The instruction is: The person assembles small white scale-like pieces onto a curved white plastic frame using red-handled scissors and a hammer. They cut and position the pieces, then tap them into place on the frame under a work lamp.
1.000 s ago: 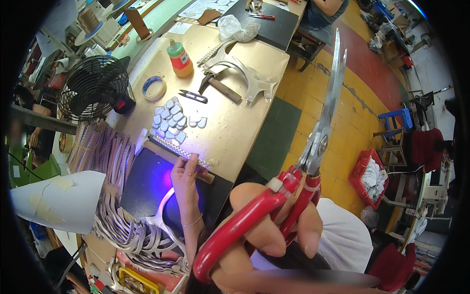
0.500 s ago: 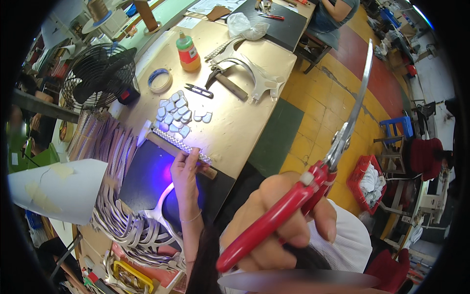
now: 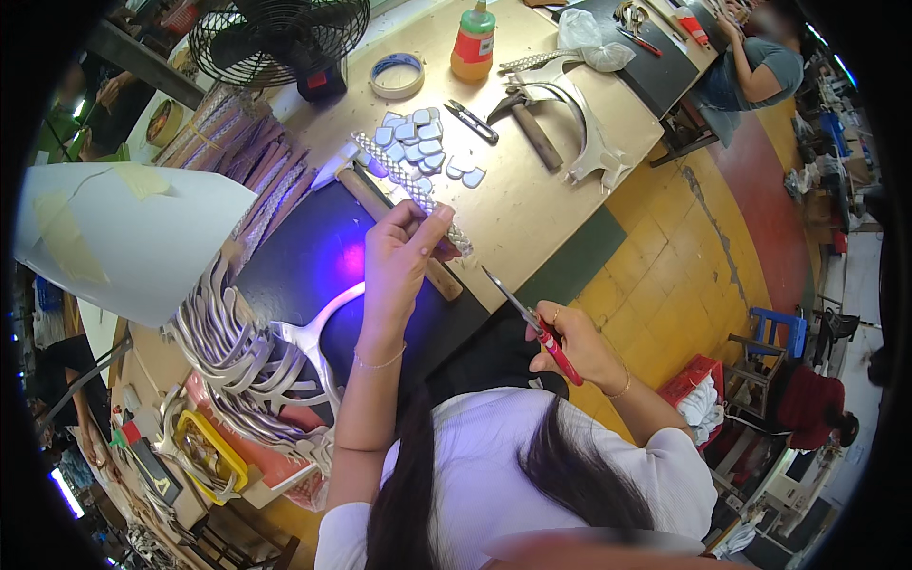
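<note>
My left hand [image 3: 401, 258] pinches the near end of a long braided silver strip [image 3: 404, 180] that runs away across the table edge. Under it lies a wooden-handled hammer [image 3: 439, 275], on a dark mat [image 3: 304, 261] lit by a purple glow. My right hand [image 3: 573, 344] grips red-handled scissors [image 3: 532, 323], low by the table's front edge. The blades point up-left toward the strip's end and stay a little apart from it. A curved silver piece [image 3: 318, 328] lies on the mat near my left wrist.
A pile of small pale cut pieces [image 3: 418, 142] lies beyond the strip, with black snips [image 3: 471, 120], a second hammer [image 3: 534, 133], curved silver parts [image 3: 591, 142], a tape roll [image 3: 397, 74] and a glue bottle [image 3: 473, 46]. Stacked silver straps [image 3: 233, 351], a white lampshade [image 3: 114, 237] and a fan [image 3: 275, 38] fill the left. Another person [image 3: 760, 62] sits far right.
My right hand with the scissors has dropped from close to the camera down to the table's front edge. My left hand now holds the strip's end, raised off the mat.
</note>
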A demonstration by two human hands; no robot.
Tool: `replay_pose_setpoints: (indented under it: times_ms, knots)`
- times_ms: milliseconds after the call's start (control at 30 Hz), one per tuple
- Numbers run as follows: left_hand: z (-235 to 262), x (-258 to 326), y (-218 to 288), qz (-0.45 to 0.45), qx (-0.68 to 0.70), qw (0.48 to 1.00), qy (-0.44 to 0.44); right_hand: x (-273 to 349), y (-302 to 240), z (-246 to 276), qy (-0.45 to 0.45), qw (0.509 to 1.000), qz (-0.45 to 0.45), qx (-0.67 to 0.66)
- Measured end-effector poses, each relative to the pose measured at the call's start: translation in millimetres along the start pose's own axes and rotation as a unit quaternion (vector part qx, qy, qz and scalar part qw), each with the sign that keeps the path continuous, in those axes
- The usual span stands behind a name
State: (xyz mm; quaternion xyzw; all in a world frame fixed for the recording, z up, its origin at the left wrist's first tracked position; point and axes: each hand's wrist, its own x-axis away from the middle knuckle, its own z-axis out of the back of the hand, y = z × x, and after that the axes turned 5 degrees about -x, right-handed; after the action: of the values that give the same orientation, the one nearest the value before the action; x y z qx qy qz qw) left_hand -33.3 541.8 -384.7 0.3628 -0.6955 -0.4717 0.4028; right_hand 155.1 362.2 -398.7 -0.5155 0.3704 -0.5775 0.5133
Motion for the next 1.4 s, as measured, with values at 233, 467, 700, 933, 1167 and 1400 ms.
replay_pose_setpoints:
  times_ms: [233,467,700,933,1167,1400]
  knots:
    - [-11,1,-3,0.039,-0.016,0.999,-0.02,8,12,-1,0.012,0.998,-0.053,-0.021]
    - [-17,4,1,0.061,-0.046,0.996,-0.038,12,17,2,-0.005,0.996,-0.084,-0.035]
    - [-26,4,-4,0.064,-0.055,0.995,-0.051,16,19,5,0.0,0.995,-0.093,-0.035]
    - [-32,5,-9,0.074,-0.068,0.993,-0.057,17,22,5,0.003,0.993,-0.109,-0.039]
    - [-33,5,-8,0.071,-0.064,0.993,-0.067,19,27,7,0.006,0.993,-0.119,-0.021]
    - [-35,5,-8,0.072,-0.082,0.991,-0.08,21,28,7,0.02,0.993,-0.114,-0.02]
